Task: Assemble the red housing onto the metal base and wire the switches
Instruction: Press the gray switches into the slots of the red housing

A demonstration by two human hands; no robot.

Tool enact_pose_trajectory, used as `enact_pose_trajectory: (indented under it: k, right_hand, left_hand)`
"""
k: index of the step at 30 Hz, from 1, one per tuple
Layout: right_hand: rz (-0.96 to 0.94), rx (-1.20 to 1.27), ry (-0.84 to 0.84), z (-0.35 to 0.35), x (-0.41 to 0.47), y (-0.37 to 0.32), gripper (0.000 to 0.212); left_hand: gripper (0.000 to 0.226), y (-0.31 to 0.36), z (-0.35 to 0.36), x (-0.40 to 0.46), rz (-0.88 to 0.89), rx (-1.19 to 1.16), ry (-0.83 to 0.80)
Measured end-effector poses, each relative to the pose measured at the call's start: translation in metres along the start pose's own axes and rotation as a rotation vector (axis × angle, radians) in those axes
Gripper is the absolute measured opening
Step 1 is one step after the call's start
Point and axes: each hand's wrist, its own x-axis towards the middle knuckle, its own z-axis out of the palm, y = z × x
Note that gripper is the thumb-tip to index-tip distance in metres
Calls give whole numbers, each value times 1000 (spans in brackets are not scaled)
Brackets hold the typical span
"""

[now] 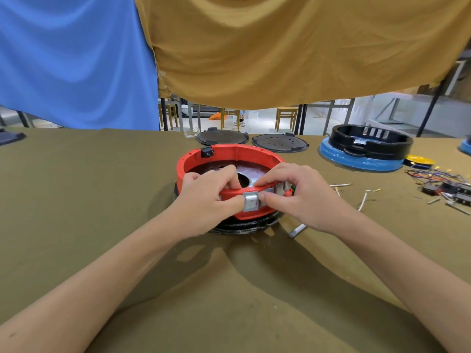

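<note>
1. Head view: the red housing (230, 159) sits on a dark round base (237, 229) at the middle of the olive-covered worktop (76, 200).
2. A small grey switch (250, 202) is set in the housing's near wall.
3. The left hand (206, 200) curls over the near rim, thumb at the switch's left edge, gripping the housing.
4. The right hand (295, 194) grips the rim likewise, thumb at the switch's right edge.
5. A metal cylinder (297, 230) lies just right of the base.
6. Two dark round plates (279, 143) lie beyond.
7. Far right, a black housing (370, 142) stands on a blue disc (362, 160); loose wires (433, 174) lie near it.
</note>
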Motion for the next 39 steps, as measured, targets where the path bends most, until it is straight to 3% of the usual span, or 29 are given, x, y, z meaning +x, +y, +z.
enact_pose_trajectory:
  k: [17, 28, 39]
  right_hand:
    - [-91, -155, 50, 16, -7, 8, 31]
    - [-66, -42, -11, 5, -11, 8, 28]
    - [-58, -37, 66, 7, -11, 2, 23]
  left_hand:
    - [20, 0, 6, -1, 78, 212, 48]
    - [19, -5, 1, -3, 104, 61, 27]
    - [25, -7, 1, -5, 122, 53, 16]
